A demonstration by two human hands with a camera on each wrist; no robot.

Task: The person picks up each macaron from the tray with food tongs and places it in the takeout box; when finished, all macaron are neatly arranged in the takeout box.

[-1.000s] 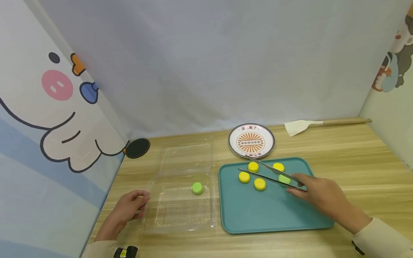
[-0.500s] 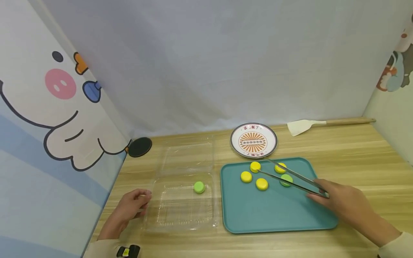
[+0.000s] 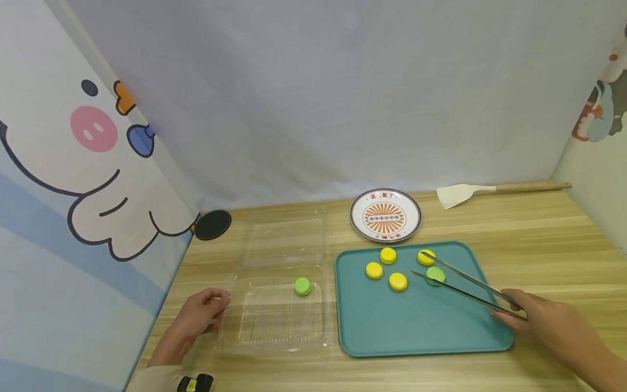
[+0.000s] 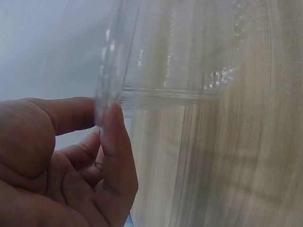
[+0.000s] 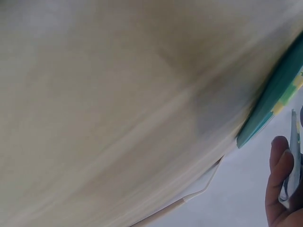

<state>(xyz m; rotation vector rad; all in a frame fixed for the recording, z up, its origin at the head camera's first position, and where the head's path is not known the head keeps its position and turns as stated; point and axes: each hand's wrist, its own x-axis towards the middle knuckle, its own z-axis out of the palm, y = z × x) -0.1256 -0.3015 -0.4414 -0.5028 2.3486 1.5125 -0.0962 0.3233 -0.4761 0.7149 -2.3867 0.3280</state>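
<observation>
My right hand (image 3: pixel 543 321) grips a pair of metal tongs (image 3: pixel 470 294) near their closed end. The tongs' arms are spread, one tip over a yellow macaron (image 3: pixel 426 257) and the other beside a green macaron (image 3: pixel 435 276) on the teal tray (image 3: pixel 421 326). Several more yellow macarons, such as the front one (image 3: pixel 398 281), lie to the left of the tips. My left hand (image 3: pixel 201 313) pinches the edge of a clear plastic box (image 4: pixel 111 90) between thumb and fingers. That box lies with its lid folded back, and a single green macaron (image 3: pixel 302 286) sits inside.
Behind the tray stands a white patterned plate (image 3: pixel 385 215). A white spatula with a wooden handle (image 3: pixel 529 186) lies along the back right. A dark round disc (image 3: pixel 213 224) is at the back left. Curtain and printed panels border the wooden table.
My right hand has drawn the tongs right and toward me, so their tips moved from the left yellow macarons to beside the right-hand green one. The left hand stays at the box edge.
</observation>
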